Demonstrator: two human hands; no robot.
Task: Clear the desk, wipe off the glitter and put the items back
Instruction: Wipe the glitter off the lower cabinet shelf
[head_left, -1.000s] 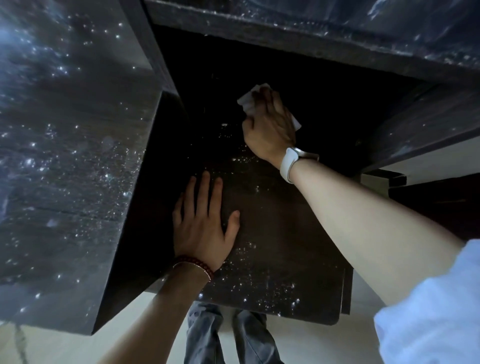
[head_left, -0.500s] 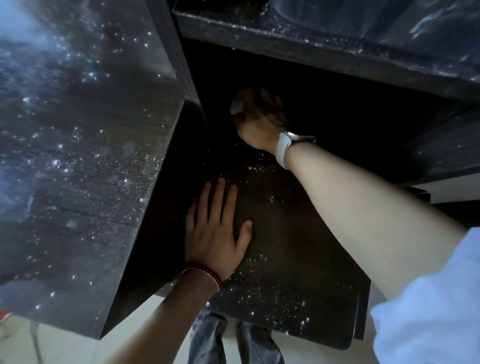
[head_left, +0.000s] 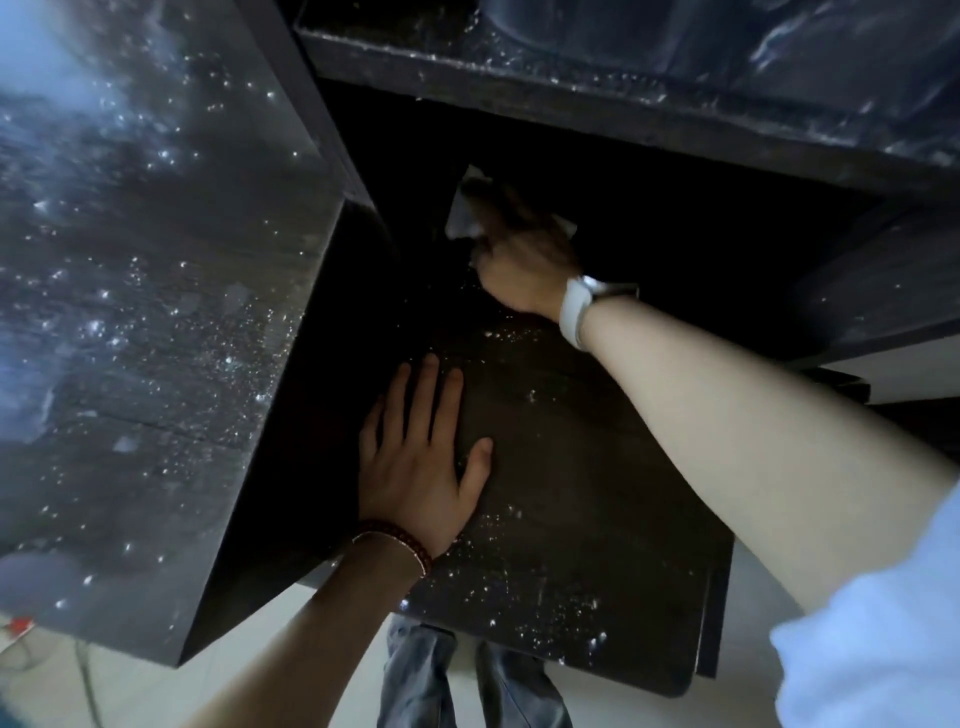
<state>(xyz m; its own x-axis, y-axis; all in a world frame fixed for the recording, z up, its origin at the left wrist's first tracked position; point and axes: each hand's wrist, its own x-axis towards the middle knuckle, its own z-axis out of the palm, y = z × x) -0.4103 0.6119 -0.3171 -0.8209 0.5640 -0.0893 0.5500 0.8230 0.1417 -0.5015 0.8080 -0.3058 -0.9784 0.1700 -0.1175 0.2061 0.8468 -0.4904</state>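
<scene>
I see the left hand (head_left: 415, 467) lying flat with fingers spread on the pull-out shelf (head_left: 597, 519), I judge to steady it. The right hand (head_left: 519, 260), blurred, has its grip curled over a white cloth (head_left: 462, 218) far back under the bench (head_left: 156, 312). Glitter (head_left: 519, 592) speckles the shelf's front and the bench top. No container shows.

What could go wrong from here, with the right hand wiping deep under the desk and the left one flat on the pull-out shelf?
1. The left hand lies flat on glitter, so it may pick up specks and spread them.
2. The right hand works the white wipe in deep shadow, so missed patches there are likely.
3. Sweeping toward the shelf front could push glitter onto the jeans and floor below.
</scene>
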